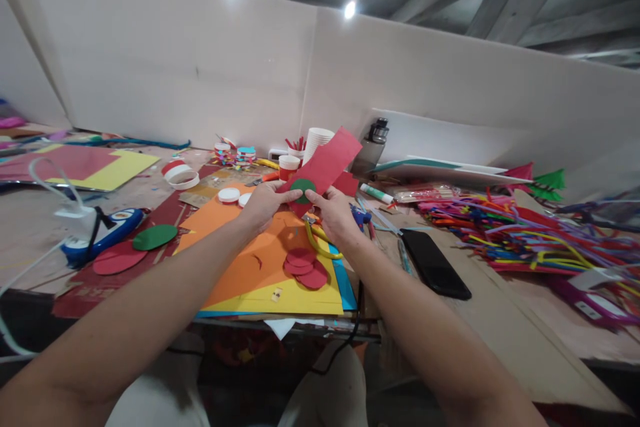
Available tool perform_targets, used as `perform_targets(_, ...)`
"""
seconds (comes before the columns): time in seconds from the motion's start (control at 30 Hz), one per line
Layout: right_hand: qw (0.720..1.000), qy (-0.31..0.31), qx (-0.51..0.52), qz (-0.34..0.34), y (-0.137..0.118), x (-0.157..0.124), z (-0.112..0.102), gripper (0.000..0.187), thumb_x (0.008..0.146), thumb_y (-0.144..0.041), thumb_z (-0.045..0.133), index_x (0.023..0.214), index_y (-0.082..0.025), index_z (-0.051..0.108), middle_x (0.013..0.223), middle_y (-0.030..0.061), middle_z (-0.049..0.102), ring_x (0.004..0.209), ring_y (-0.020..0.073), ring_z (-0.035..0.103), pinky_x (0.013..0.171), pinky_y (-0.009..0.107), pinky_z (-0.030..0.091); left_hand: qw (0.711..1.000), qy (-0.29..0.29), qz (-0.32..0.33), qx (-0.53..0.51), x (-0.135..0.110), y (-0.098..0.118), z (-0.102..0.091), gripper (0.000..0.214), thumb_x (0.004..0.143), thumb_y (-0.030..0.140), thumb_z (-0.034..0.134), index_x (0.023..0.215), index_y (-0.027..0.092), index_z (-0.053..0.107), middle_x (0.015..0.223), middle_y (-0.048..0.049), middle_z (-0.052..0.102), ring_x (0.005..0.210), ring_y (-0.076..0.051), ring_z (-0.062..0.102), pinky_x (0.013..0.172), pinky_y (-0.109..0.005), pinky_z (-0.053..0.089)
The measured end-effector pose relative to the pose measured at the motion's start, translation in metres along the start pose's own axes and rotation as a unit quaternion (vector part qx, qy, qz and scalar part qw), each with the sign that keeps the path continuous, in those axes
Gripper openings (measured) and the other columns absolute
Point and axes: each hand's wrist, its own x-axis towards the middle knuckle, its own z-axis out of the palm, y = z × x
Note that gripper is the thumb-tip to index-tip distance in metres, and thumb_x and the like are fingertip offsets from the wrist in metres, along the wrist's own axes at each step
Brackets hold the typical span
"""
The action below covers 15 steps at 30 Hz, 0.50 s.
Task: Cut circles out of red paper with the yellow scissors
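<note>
A red paper strip (333, 159) is held up over the middle of the table, slanting to the upper right. Against its lower end lies a green paper circle (302, 191), pressed by both thumbs. My left hand (266, 204) is closed on the left edge of the paper, and my right hand (336, 212) pinches the right side. The fingers behind the paper are hidden. Below the hands, several red paper circles (306, 267) lie on orange and yellow sheets (235, 280). Yellow-handled scissors (320, 245) rest partly under my right hand.
On the right are a black phone (434, 263), a glue stick (376, 194) and a heap of colored pipe cleaners (530, 227). A blue tool with a cord (107, 235) lies left. Paper cups (320, 138) and a dark bottle (371, 148) stand near the white partition (200, 60).
</note>
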Motion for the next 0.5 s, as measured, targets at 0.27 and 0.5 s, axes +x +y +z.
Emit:
perform_targets(0.27,1.000,0.002,0.021,0.007,-0.0018,-0.0004,0.0013,0.031,0.058,-0.029,0.079,0.086,-0.019,0.068,0.083,0.0000,0.073,0.070,0.0134,0.065,0.066,0.027,0.052,1.000,0.004,-0.003,0.008,0.0002,0.0002,-0.0002,0.041,0.056,0.037,0.087,0.084,0.011,0.071,0.079,-0.0071,0.072,0.061,-0.016,0.065,0.059,-0.030,0.055)
perform_targets(0.5,1.000,-0.003,0.015,0.015,0.0032,0.0023,0.0007,0.033,0.058,-0.032,0.079,0.086,-0.019,0.067,0.080,-0.0009,0.073,0.066,0.0136,0.065,0.066,0.028,0.053,0.999,0.018,0.003,0.031,-0.0022,0.0040,0.0019,0.043,0.053,0.043,0.088,0.075,0.010,0.069,0.069,-0.0059,0.070,0.058,-0.016,0.064,0.056,-0.028,0.053)
